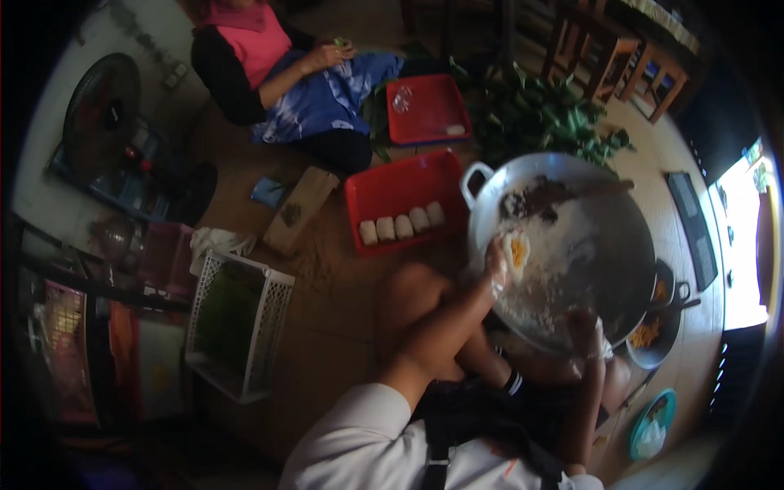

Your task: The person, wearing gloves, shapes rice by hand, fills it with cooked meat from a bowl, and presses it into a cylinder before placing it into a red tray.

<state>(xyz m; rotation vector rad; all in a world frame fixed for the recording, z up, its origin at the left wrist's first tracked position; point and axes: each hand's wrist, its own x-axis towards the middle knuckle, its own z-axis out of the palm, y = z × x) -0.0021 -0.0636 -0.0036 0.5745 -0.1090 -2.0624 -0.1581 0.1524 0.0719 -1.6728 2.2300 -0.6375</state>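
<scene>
My left hand [499, 263], in a clear plastic glove, holds a flattened piece of rice [514, 248] with orange filling on it, over the left side of a large metal pot [481, 226]. My right hand [585, 334], also gloved, is at the pot's near rim; it is blurred, and whether it holds anything cannot be told. White rice [539, 245] lies in the pot, and a wooden paddle [603, 188] rests inside near the far wall. Left of the pot, a red tray [404, 184] holds several white rice rolls [403, 226] in a row.
A metal pan [664, 334] with orange filling stands right of the pot. Beyond are banana leaves [539, 110] and a second red tray [429, 116]. Another person [257, 61] sits at the upper left. A white plastic crate [263, 324], a wooden board [300, 211] and a teal basin [637, 429] are on the floor.
</scene>
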